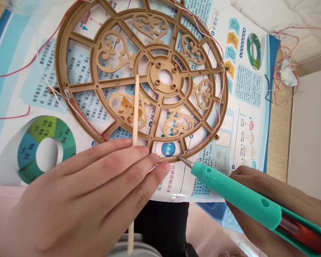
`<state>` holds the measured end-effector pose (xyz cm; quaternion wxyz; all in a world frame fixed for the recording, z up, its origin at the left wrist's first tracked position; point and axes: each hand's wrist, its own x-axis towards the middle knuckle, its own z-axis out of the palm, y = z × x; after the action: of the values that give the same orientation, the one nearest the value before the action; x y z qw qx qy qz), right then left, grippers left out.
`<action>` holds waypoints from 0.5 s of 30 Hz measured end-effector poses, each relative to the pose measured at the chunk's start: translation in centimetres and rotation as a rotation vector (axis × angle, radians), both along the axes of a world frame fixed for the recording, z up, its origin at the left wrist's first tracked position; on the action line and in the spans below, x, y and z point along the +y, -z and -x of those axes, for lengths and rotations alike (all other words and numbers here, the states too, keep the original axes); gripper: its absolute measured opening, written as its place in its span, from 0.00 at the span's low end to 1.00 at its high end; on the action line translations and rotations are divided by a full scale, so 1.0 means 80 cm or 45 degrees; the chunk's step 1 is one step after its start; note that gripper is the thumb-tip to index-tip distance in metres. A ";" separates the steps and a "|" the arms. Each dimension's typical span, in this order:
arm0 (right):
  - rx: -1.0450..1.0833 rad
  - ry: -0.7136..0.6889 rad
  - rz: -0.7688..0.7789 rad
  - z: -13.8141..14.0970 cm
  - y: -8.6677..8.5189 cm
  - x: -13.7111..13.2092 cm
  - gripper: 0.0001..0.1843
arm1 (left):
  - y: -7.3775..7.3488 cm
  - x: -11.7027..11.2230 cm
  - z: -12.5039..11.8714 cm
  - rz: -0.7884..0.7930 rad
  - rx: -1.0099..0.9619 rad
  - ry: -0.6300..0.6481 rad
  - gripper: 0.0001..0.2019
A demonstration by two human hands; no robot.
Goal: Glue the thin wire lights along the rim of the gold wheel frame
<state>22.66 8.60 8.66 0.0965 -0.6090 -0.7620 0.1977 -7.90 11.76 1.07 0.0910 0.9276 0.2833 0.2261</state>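
Note:
A gold-brown round plastic frame (148, 80) with spokes and scrollwork lies on a printed sheet (16, 96). Red and white wires (81, 116) run along its rim. My left hand (104, 189) reaches over the lower rim, fingers side by side, with the fingertips at the frame's edge. A pale wooden stick (135, 114) passes beneath those fingers, its tip lying over the frame and its other end below the hand. My right hand (273, 207) grips a teal pen-shaped tool (238, 192). The tool's pointed metal tip meets the lower rim, just right of my left fingertips.
Loose red and white wires (280, 69) lie tangled at the right. A pale panel (310, 132) stands on the right side. Clear plastic wrapping (278, 14) sits at the back right. Below the sheet's front edge, dark clothing (163, 225) shows.

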 end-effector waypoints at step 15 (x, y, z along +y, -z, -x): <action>-0.077 -0.004 0.010 -0.033 0.004 -0.028 0.10 | 0.002 -0.002 -0.002 0.106 0.009 -0.008 0.24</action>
<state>25.28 6.34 8.37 0.0707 -0.6138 -0.7649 0.1822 -7.78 11.58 0.92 0.1277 0.9228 0.2958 0.2113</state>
